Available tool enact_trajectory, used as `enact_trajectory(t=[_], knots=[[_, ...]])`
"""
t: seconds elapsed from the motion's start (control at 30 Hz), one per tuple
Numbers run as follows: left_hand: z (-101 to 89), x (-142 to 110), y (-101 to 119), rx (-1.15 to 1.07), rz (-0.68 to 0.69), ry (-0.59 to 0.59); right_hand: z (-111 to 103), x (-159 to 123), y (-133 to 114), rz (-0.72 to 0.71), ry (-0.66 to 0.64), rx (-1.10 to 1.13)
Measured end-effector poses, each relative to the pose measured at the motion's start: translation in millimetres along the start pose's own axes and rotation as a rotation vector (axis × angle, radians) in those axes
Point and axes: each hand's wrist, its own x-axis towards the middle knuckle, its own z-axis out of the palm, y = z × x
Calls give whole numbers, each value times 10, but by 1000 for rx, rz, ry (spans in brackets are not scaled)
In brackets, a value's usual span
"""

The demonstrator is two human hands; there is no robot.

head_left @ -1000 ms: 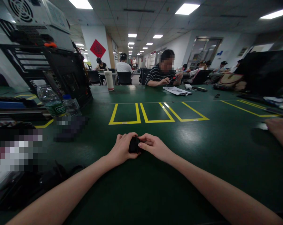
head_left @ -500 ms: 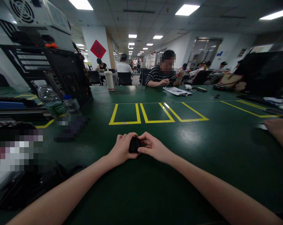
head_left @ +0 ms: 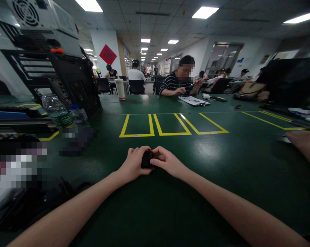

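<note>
Plastic-looking black object (head_left: 146,160), glossy tabletop (head_left: 206,152)

No text can be read clearly. A green label (head_left: 63,120) on the larger plastic water bottle (head_left: 51,103) bears blurred white lettering; dark marks on the red diamond-shaped sign (head_left: 108,54) on the white pillar (head_left: 100,38) are illegible; white stickers (head_left: 136,136) on the yellow tape (head_left: 167,133) are too small.

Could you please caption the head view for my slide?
Left hand and right hand holding a black object, green table beneath.
</note>
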Motion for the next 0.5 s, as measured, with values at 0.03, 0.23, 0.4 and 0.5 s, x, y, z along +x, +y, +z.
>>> enact_trajectory(t=[0.03, 0.23, 0.4, 0.5], knots=[[-12, -3, 9, -3, 6, -6, -3, -5, -2, -6, -8, -2], [-36, -12, 30, 4, 5, -7, -8, -31, 8, -25, -9, -14], [-30, -12, 25, 10, 3, 3, -9, -13, 11, -11, 17, -3], [-5, -6, 3, -3, 8, -8, -13, -6, 11, 5, 22, -1]])
